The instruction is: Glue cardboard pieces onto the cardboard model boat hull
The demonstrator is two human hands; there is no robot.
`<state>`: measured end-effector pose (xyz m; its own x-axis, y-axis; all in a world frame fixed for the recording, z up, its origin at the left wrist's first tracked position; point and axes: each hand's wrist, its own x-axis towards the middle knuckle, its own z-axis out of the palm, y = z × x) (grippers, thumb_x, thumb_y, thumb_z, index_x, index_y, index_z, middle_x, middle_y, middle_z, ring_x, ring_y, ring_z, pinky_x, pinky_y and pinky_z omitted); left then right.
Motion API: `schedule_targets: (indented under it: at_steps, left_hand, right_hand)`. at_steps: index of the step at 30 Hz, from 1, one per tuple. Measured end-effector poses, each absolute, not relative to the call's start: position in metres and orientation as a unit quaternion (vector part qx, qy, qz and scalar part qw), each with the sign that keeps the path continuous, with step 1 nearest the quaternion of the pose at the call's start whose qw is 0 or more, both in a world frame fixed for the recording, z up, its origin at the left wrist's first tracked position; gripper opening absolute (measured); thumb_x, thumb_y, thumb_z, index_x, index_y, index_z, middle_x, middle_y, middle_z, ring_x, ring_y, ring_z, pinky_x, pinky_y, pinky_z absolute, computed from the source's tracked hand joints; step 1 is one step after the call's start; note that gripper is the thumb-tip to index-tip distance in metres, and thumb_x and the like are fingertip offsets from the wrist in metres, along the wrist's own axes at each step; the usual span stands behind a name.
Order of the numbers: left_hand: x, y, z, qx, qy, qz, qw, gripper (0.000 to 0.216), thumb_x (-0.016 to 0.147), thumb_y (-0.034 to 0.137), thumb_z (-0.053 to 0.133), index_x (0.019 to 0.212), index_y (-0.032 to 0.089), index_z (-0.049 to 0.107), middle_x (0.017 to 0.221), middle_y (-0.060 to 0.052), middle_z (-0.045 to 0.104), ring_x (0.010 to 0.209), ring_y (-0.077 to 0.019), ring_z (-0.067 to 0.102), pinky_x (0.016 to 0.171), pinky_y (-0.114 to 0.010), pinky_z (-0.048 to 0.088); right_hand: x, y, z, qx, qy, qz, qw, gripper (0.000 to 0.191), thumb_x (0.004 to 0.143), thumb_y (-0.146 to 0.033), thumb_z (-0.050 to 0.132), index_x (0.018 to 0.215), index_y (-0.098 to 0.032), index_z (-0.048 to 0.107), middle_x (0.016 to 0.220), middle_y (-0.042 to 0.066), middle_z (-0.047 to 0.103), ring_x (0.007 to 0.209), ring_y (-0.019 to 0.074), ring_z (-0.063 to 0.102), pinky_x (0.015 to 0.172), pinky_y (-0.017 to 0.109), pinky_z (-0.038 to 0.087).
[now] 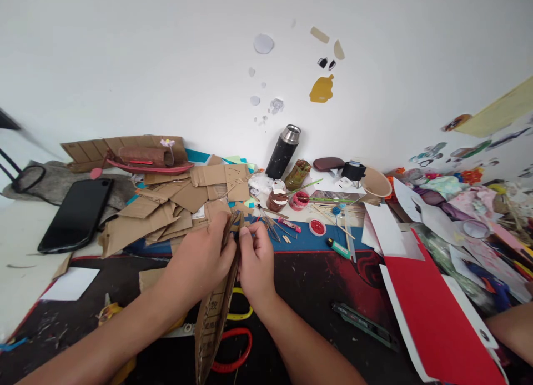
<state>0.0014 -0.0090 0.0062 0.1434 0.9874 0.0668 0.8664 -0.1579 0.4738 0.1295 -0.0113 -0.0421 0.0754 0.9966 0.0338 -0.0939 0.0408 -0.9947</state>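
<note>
A long, folded cardboard piece (pixel 210 321) with printed characters, shaped like a narrow boat hull, stands between my hands and points toward me. My left hand (pixel 206 251) is closed around its far end from the left side. From the right, my right hand (pixel 256 260) pinches the same end, thumb on top. Something small and dark shows between the fingertips, too hidden to name. Scissors lie beneath the cardboard, with a red handle loop (pixel 251 349) and a yellow handle loop (pixel 246 313) showing to its right. A yellow tool (pixel 110 313) is partly covered by my left forearm.
Cardboard scraps (pixel 183 199) pile up behind my left hand, near a model boat (pixel 145 160) and a phone (pixel 77 213). A black flask (pixel 283 151) and paint jars (pixel 298 200) stand at the back. Rightward lie a utility knife (pixel 366 325), red card (pixel 437 307) and another arm (pixel 514 326).
</note>
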Motion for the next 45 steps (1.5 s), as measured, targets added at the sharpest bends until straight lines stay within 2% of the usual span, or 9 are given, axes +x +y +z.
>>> schedule_targets:
  at_steps: [5,17,31,41,45]
  left_hand:
    - [0.0018,-0.009,0.0072,0.733,0.633,0.181,0.17,0.029,0.099,0.029,0.037,0.117,0.018,0.057,0.08,-0.014,0.077,0.072,-0.0383,0.078,0.061,-0.039,0.048]
    - [0.001,-0.0092,0.0052,0.741,0.628,0.172,0.163,0.023,0.101,0.027,0.039,0.115,0.021,0.056,0.079,-0.011,0.077,0.071,-0.0344,0.078,0.058,-0.036,0.045]
    - [0.0021,-0.0085,0.0059,0.736,0.632,0.169,0.173,0.027,0.1,0.029,0.037,0.116,0.02,0.056,0.077,-0.012,0.075,0.069,-0.0356,0.076,0.057,-0.037,0.043]
    - [0.0015,-0.0089,0.0044,0.743,0.627,0.172,0.159,0.025,0.1,0.027,0.039,0.116,0.021,0.057,0.08,-0.011,0.078,0.07,-0.0341,0.078,0.059,-0.037,0.047]
    - [0.0011,-0.0088,0.0041,0.744,0.626,0.169,0.16,0.026,0.101,0.027,0.038,0.117,0.02,0.056,0.082,-0.013,0.079,0.074,-0.0364,0.079,0.061,-0.039,0.048]
  right_hand:
    - [0.1294,-0.0115,-0.0432,-0.486,-0.464,0.499,0.547,0.032,0.103,-0.05,0.058,0.084,-0.028,0.047,0.07,-0.007,0.042,0.062,0.0164,0.039,0.059,0.029,0.036]
    - [0.1295,-0.0113,-0.0412,-0.485,-0.47,0.49,0.551,0.032,0.104,-0.048,0.06,0.083,-0.027,0.049,0.071,-0.007,0.044,0.062,0.016,0.04,0.06,0.029,0.038]
    - [0.1293,-0.0115,-0.0444,-0.487,-0.461,0.499,0.549,0.033,0.104,-0.051,0.059,0.084,-0.028,0.047,0.072,-0.006,0.044,0.063,0.0167,0.041,0.06,0.029,0.038]
    - [0.1291,-0.0122,-0.0441,-0.489,-0.466,0.491,0.55,0.033,0.104,-0.051,0.06,0.084,-0.027,0.048,0.071,-0.007,0.044,0.061,0.016,0.04,0.058,0.028,0.037]
    - [0.129,-0.012,-0.0444,-0.494,-0.466,0.494,0.543,0.033,0.104,-0.053,0.059,0.084,-0.028,0.048,0.072,-0.006,0.045,0.062,0.0167,0.041,0.059,0.029,0.039]
